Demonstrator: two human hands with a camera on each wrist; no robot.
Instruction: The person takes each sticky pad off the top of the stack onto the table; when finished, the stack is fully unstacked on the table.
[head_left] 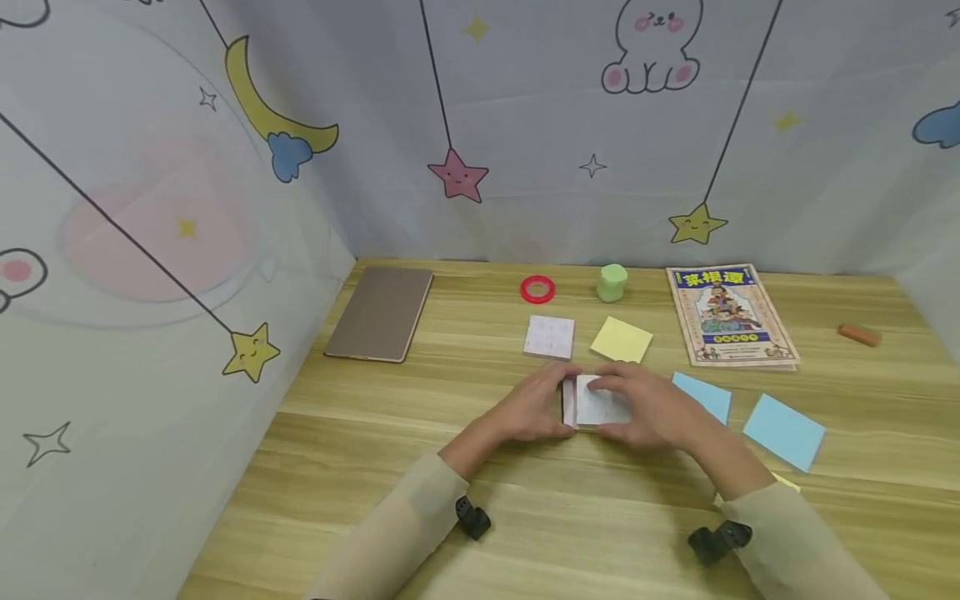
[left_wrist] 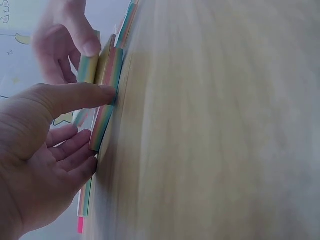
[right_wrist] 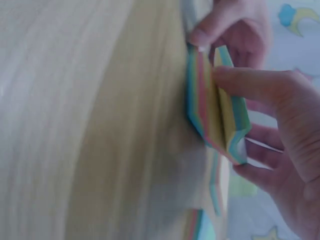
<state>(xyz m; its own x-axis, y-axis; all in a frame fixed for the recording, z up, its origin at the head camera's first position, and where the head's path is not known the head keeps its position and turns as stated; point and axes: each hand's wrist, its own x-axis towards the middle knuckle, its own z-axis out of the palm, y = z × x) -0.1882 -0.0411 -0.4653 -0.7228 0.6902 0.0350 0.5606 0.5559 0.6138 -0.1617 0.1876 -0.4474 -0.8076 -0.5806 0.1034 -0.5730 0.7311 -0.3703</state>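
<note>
Head view: left hand (head_left: 534, 410) and right hand (head_left: 647, 407) both grip the sticky-note pad (head_left: 596, 402) between them, mid-tabletop (head_left: 525, 517).

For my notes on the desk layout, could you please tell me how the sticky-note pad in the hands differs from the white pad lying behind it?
The held pad is gripped by the left hand and right hand; the white pad lies untouched. The held pad's block is split partly open; the white pad lies flat and closed. Both are squarish, pale-topped, on the wooden table.
</note>
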